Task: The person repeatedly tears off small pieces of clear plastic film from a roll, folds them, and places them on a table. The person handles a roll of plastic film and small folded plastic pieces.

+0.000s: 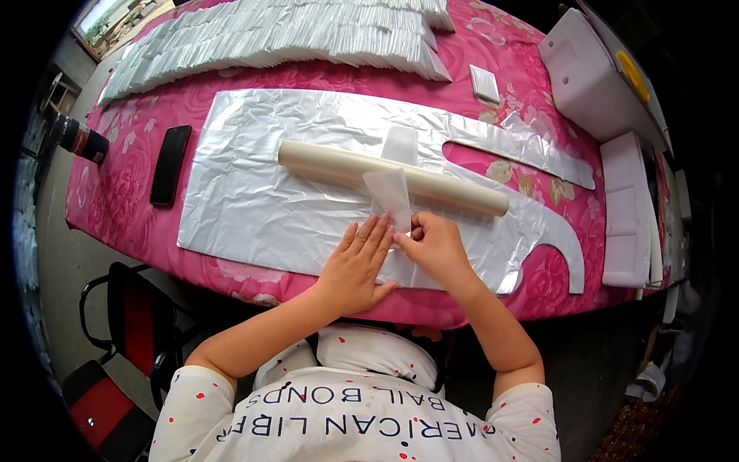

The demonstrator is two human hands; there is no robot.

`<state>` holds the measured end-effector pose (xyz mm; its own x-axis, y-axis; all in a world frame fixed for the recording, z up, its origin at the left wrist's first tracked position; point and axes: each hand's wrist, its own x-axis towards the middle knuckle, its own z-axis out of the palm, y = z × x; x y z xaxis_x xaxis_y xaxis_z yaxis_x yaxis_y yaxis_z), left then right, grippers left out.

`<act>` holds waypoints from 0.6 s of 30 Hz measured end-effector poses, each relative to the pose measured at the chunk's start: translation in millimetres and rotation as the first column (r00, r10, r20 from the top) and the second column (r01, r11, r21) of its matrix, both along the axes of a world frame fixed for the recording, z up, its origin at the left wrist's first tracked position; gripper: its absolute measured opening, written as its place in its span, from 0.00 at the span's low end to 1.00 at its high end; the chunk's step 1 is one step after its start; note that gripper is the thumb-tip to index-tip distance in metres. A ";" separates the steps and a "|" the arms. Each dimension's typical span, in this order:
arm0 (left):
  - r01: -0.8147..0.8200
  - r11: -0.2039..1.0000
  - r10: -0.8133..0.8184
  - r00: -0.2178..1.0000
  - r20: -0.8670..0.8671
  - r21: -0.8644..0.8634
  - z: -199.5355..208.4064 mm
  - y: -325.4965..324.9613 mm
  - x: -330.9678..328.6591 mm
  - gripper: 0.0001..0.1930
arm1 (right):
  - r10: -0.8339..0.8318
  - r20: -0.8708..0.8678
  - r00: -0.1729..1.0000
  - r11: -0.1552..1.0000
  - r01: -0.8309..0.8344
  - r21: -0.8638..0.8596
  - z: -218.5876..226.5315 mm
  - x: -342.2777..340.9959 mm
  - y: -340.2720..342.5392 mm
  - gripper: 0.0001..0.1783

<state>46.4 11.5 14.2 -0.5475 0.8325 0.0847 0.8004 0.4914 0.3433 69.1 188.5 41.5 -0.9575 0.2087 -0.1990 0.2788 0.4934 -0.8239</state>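
Observation:
My left hand (358,266) lies flat, fingers stretched out and together, on a large silvery-white plastic bag (254,185) with cut-out handles. Close beside it, my right hand (436,248) is closed in a pinch at the lower end of a translucent plastic strip (391,196). Its thumb almost meets my left fingertips. A long cream tube (323,160) rests slantwise across the bag, just beyond both hands. Part of the strip overlaps the tube's near side; a translucent piece (400,144) also shows beyond the tube. My fingers partly hide the strip's near end.
Stacked folded white plastic pieces (285,38) line the far edge of the pink floral tablecloth (115,185). A black phone (170,165) and a dark jar (81,140) lie at left. A small white packet (484,83) and white foam boxes (589,77) are right. Chairs (138,316) stand lower left.

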 end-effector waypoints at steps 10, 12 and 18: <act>0.051 0.996 -0.050 0.999 -0.023 0.079 5.0 -2.6 -13.6 0.33 | 0.346 -0.416 0.841 0.812 -0.046 0.582 -2.1 19.9 5.9 0.25; 0.043 0.994 -0.038 0.998 -0.056 0.096 3.0 -1.1 -18.9 0.30 | 0.620 -0.358 0.698 0.600 -0.127 0.790 1.3 13.1 11.8 0.27; 0.021 0.981 -0.003 0.995 -0.095 0.193 4.9 5.9 -28.9 0.25 | 0.629 -0.248 0.737 0.722 -0.435 0.538 -5.9 -7.7 26.9 0.28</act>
<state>17.6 17.4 19.1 -0.5194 0.8018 0.2953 0.8391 0.4134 0.3536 61.5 215.4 35.6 -0.8995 -0.3936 0.1895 -0.4352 0.7697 -0.4672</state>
